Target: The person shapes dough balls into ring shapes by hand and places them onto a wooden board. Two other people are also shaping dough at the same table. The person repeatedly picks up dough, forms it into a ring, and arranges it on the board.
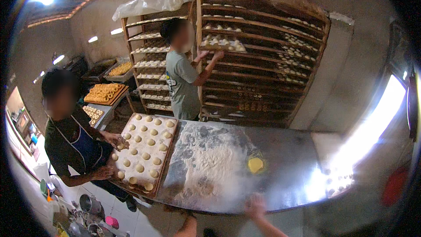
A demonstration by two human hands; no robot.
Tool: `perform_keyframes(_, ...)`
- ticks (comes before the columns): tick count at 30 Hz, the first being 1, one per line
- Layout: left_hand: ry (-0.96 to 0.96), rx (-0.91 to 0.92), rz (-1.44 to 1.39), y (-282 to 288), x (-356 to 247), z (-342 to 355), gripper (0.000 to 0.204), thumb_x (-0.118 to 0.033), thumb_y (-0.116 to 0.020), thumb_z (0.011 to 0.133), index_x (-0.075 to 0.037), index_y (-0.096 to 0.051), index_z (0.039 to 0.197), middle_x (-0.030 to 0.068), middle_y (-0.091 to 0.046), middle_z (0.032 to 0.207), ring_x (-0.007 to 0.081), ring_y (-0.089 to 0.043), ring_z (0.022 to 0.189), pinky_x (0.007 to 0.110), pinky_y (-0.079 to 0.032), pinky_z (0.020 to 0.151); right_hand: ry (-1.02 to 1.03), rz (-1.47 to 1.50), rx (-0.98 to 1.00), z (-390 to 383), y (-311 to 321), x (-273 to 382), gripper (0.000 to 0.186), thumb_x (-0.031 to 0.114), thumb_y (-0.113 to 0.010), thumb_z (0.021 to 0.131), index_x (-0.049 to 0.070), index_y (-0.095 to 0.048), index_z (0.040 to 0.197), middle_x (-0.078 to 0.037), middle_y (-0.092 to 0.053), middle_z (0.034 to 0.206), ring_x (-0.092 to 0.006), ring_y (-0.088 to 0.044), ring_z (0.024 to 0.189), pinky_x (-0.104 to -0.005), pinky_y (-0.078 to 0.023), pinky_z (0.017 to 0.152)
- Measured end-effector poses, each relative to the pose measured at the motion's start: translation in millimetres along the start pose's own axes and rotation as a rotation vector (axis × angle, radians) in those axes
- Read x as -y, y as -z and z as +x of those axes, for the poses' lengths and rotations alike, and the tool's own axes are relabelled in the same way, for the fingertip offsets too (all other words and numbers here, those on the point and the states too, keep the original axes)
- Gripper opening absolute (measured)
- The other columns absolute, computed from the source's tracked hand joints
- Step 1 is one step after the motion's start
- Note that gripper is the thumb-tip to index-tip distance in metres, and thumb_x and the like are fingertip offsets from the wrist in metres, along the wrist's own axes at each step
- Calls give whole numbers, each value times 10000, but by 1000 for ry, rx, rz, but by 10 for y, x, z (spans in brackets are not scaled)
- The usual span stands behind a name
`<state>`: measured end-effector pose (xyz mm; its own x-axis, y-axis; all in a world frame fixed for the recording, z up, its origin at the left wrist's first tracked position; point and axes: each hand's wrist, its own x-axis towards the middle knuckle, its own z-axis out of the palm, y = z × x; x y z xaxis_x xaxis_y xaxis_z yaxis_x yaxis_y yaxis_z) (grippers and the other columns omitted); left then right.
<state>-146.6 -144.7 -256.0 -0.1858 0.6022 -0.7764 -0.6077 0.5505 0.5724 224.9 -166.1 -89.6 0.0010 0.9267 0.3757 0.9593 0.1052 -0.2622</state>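
Note:
At the near edge of the metal work table point(289, 158) is my right hand point(255, 205), smeared by motion, so its fingers are unclear. My left hand point(188, 214) is low at the same edge, in shadow, with its fingers mostly hidden. Loose white flour point(215, 164) covers the table's left and middle part. Beyond my right hand a soft yellow lump point(255, 165) lies in a greasy yellow patch. Left of the flour sits a floured wooden tray point(133, 143) with rows of round dough balls point(140, 167).
A co-worker in an apron point(92, 145) has both hands at the tray. Another person point(183, 77) holds a tray of dough at the tall wooden rack point(263, 57). Baked rings point(103, 92) fill a tray at left. Metal pots point(90, 204) stand on the floor.

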Motion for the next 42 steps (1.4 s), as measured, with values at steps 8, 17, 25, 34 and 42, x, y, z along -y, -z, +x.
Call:
perform_keyframes(8,-68,-29,-55,285,76,-104,496,-418,-463,1125,-117,-407,1515,113,-642,1336,312,-678,1147,522,-579,936,2,42,-56,-136,-183,-87,336,223,-684,901,5,-639,1153,-237,-600,1253,-476,-556,1199,-546,-498,1017)
perform_keyframes(17,-150,-136,-226,1136,725,-936,500,-418,-462,1125,-123,-391,1522,115,-634,1338,320,-675,1147,536,-576,954,-120,345,101,-1737,-274,814,242,97,-677,921,-4,-589,1123,-196,-589,984,-429,-573,936,-533,-478,799)
perform_keyframes(25,-255,-111,-372,2254,1806,-2083,483,-393,-473,1124,-133,-377,1520,129,-612,1358,346,-664,1166,552,-574,978,8,209,330,-2909,-1861,179,430,434,-709,951,6,-683,929,-176,-596,714,-385,-605,637,-533,-455,552)
perform_keyframes(34,-533,26,-295,3366,2610,-3794,419,-374,-567,1077,-109,-502,1395,171,-607,1319,378,-670,1153,573,-600,971,-504,477,458,-3525,-618,1208,451,426,-638,1012,18,-724,839,-160,-699,736,-284,-628,626,-469,-485,604)
perform_keyframes(42,-694,-652,-420,4414,2914,-5076,610,-567,-501,1051,-41,-590,1346,165,-676,1217,385,-640,1182,531,-501,1050,-209,204,823,-3414,-143,1930,442,557,-667,945,178,-798,1132,-192,-775,1034,-406,-747,972,-508,-590,828)
